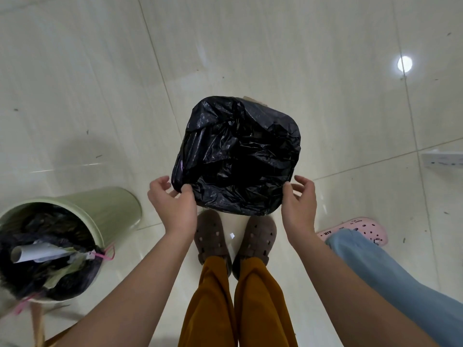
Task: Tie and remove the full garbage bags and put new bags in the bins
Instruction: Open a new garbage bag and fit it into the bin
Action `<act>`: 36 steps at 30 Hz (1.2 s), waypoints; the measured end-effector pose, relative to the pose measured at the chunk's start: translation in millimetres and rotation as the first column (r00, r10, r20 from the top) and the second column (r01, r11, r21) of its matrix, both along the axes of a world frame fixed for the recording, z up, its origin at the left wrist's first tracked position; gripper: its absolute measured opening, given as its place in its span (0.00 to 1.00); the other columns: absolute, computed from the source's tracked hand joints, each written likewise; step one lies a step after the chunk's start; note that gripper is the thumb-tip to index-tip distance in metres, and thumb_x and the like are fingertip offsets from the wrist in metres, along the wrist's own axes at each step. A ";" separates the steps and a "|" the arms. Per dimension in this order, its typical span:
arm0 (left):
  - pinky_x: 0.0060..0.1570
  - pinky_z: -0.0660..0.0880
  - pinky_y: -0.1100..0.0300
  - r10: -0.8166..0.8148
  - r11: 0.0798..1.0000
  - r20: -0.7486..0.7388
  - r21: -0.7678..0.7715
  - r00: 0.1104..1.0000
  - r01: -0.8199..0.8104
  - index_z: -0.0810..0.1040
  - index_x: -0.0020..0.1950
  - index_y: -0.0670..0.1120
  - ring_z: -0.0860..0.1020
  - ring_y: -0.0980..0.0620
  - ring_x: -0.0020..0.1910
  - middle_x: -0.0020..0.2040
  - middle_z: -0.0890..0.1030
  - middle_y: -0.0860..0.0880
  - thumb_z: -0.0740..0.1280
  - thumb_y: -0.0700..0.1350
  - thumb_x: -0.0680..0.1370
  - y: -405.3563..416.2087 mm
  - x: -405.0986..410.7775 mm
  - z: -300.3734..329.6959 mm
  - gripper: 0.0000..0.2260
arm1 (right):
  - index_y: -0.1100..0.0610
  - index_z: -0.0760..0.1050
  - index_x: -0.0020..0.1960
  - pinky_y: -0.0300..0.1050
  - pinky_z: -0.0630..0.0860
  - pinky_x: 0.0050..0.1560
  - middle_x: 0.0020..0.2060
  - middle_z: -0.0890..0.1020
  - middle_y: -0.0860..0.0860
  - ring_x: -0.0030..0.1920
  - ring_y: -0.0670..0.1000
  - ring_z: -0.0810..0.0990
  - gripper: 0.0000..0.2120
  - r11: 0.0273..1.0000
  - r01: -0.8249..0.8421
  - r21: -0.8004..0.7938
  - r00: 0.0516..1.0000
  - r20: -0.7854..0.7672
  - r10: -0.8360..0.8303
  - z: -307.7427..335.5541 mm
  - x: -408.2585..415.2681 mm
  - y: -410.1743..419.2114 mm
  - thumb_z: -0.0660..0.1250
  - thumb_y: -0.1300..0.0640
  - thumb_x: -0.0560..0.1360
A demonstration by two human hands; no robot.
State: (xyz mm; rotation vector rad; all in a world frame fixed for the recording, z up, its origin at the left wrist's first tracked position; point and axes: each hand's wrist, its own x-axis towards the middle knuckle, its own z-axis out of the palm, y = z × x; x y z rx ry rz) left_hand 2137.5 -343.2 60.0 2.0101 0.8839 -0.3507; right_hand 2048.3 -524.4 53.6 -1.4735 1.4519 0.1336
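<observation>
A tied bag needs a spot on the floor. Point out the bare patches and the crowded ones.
Bare glossy tile lies beyond the square bin lined with a black plastic bag, and between it and the round green bin full of rubbish. It is crowded near the brown clogs and the pink clog.

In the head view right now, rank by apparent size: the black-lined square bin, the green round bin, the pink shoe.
1. Black-lined square bin and green round bin: alike in apparent size; the green one is cut off by the frame edge and nearer the camera, so unranked.
2. Pink shoe: clearly smallest, partly hidden by a blue trouser leg.
</observation>
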 end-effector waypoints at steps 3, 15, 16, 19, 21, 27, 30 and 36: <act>0.52 0.75 0.63 -0.221 0.973 0.068 0.076 0.973 0.216 0.74 0.64 0.44 0.77 0.51 0.55 0.60 0.76 0.47 0.66 0.40 0.77 -3.7 1.3 -2.1 0.15 | 0.48 0.65 0.68 0.40 0.77 0.50 0.53 0.76 0.45 0.53 0.45 0.78 0.17 0.998 -0.048 0.032 0.996 0.073 0.046 1.0 10.8 4.1 0.62 0.50 0.80; 0.27 0.64 0.67 -0.429 0.903 -0.047 -0.042 0.902 0.427 0.72 0.33 0.46 0.68 0.62 0.27 0.30 0.71 0.53 0.55 0.51 0.84 25.6 17.6 -33.0 0.21 | 0.48 0.64 0.72 0.48 0.73 0.65 0.63 0.76 0.47 0.63 0.50 0.76 0.26 0.955 -0.112 0.274 0.990 0.113 0.084 -17.5 14.3 -5.0 0.68 0.49 0.77; 0.28 0.65 0.69 -0.435 0.900 -0.060 -0.050 0.899 0.432 0.73 0.34 0.46 0.70 0.61 0.28 0.31 0.72 0.53 0.54 0.51 0.84 27.6 19.4 -33.5 0.21 | 0.48 0.63 0.72 0.48 0.72 0.65 0.64 0.76 0.47 0.63 0.50 0.75 0.26 0.948 -0.120 0.294 0.989 0.114 0.090 -19.2 14.7 -6.7 0.68 0.50 0.77; 0.36 0.69 0.69 -0.443 0.896 -0.034 -0.038 0.896 0.442 0.80 0.43 0.47 0.74 0.62 0.34 0.37 0.76 0.51 0.55 0.48 0.84 27.1 19.6 -28.8 0.16 | 0.48 0.62 0.73 0.45 0.72 0.61 0.64 0.75 0.48 0.63 0.51 0.75 0.28 0.933 -0.107 0.343 0.991 0.117 0.070 -19.9 14.9 -10.7 0.69 0.52 0.77; 0.46 0.69 0.65 -0.423 0.901 0.024 0.113 0.906 0.418 0.80 0.61 0.46 0.75 0.56 0.42 0.48 0.74 0.48 0.59 0.47 0.83 24.6 14.9 -23.0 0.12 | 0.48 0.59 0.75 0.43 0.72 0.59 0.65 0.75 0.47 0.63 0.50 0.75 0.31 0.943 -0.110 0.315 0.990 0.116 0.077 -15.8 14.3 -8.7 0.69 0.53 0.77; 0.55 0.78 0.48 -0.443 0.895 0.015 0.070 0.896 0.441 0.78 0.59 0.47 0.80 0.48 0.51 0.52 0.81 0.50 0.68 0.45 0.78 10.8 -2.4 -8.5 0.10 | 0.47 0.55 0.75 0.40 0.73 0.59 0.55 0.74 0.38 0.57 0.44 0.75 0.34 0.976 -0.135 0.171 0.985 0.132 0.113 -6.8 14.2 7.7 0.70 0.54 0.76; 0.54 0.79 0.52 -0.342 0.939 0.010 -0.031 0.940 0.342 0.76 0.52 0.58 0.82 0.52 0.49 0.47 0.81 0.57 0.73 0.47 0.75 9.4 -1.6 -9.3 0.10 | 0.46 0.54 0.75 0.34 0.70 0.53 0.55 0.71 0.36 0.57 0.42 0.73 0.35 0.963 -0.109 0.246 0.986 0.146 0.074 -7.7 15.6 6.6 0.70 0.49 0.75; 0.38 0.74 0.76 -0.201 0.955 -0.035 -0.229 0.979 0.188 0.71 0.69 0.47 0.81 0.66 0.44 0.51 0.82 0.57 0.76 0.55 0.70 16.1 4.5 -26.3 0.30 | 0.44 0.52 0.76 0.50 0.70 0.68 0.69 0.70 0.46 0.68 0.50 0.71 0.39 0.917 -0.114 0.383 0.982 0.184 0.045 -20.0 13.5 -0.8 0.70 0.40 0.73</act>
